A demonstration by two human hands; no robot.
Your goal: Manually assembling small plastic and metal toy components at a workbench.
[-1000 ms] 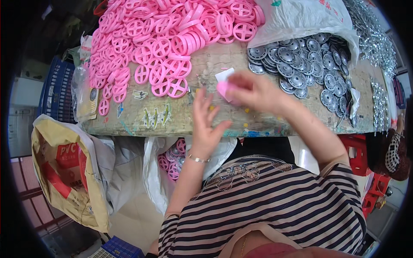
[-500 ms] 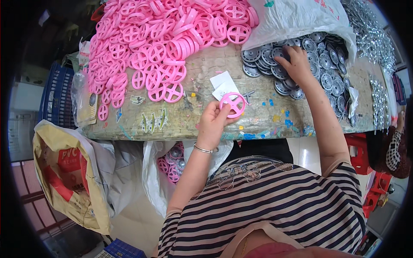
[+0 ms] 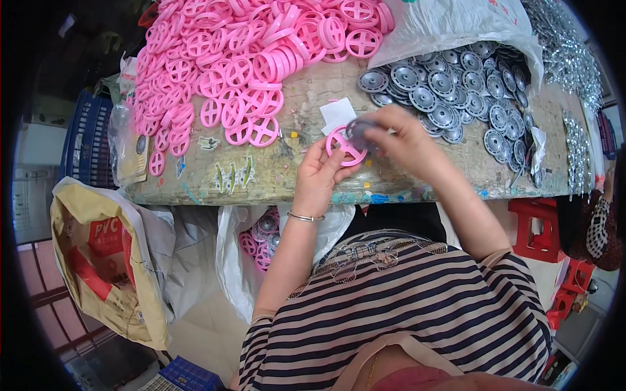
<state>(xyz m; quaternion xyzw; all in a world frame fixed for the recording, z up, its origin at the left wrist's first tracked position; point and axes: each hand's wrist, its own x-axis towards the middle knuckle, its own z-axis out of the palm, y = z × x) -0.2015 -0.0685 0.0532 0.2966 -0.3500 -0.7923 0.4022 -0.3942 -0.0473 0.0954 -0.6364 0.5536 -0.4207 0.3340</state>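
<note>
My left hand (image 3: 319,171) grips a pink plastic ring with cross spokes (image 3: 340,154) above the near edge of the table. A grey disc (image 3: 358,133), smeared by motion, is in the fingers of my right hand (image 3: 399,140). It overlaps the upper right of the pink ring; whether the two touch I cannot tell. Many loose grey discs (image 3: 440,83) lie heaped to the right, partly under a white sack. A large heap of pink spoked rings (image 3: 225,81) covers the table's left and far side.
The worn table (image 3: 306,124) carries white paper slips (image 3: 337,114) and small stickers (image 3: 235,176). Silver tinsel (image 3: 570,58) hangs at the right. Below the near edge, a white bag (image 3: 231,274) holds pink and grey pieces. A tan sack (image 3: 153,313) gapes at the left; a red stool (image 3: 536,234) stands right.
My right hand has come away from the grey heap, moving left with a disc to the pink ring. My left hand has shifted slightly left, still gripping the ring.
</note>
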